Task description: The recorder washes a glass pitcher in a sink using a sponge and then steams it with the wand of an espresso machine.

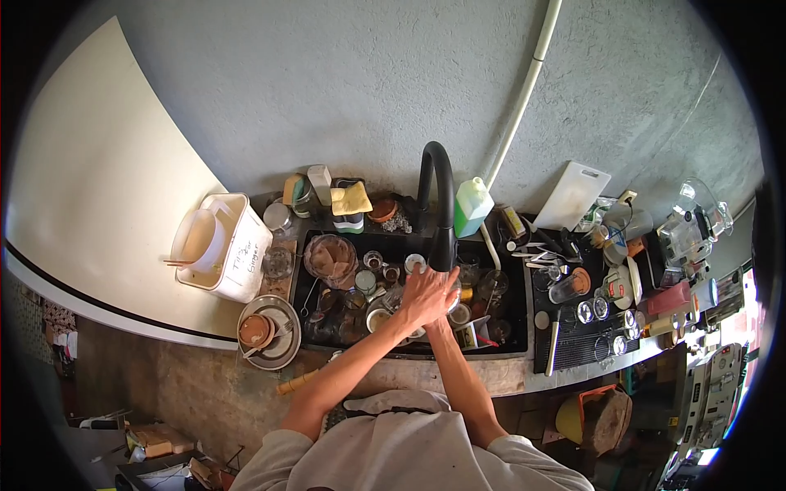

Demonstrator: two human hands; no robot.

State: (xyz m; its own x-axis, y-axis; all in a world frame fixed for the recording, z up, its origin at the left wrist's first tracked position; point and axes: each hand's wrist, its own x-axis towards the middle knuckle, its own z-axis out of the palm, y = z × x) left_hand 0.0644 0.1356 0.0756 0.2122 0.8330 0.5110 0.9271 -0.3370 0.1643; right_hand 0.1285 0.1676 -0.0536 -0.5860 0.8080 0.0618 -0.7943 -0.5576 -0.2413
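Observation:
My left hand (pixel 424 297) is under the spout of the black faucet (pixel 439 202), back upward and fingers spread. It crosses over my right hand (pixel 436 323), which is mostly hidden below it. Clear glass (pixel 454 297) shows at the edge of my left hand; which hand holds it, if either, I cannot tell. Around the hands, the black sink (pixel 522 294) is crowded with used glasses and cups. A bowl of brownish water (pixel 330 258) stands at its back left, and a small whitish cup (pixel 415 263) lies just behind my left hand.
Left of the sink are stacked metal plates (pixel 285 353) and a white plastic bin (pixel 255 236). A green liquid jug (pixel 473 208) and a yellow sponge cloth (pixel 351 198) stand behind. On the right, a black drying mat (pixel 571 347) holds glasses and cutlery; a white cutting board (pixel 571 195) leans on the wall.

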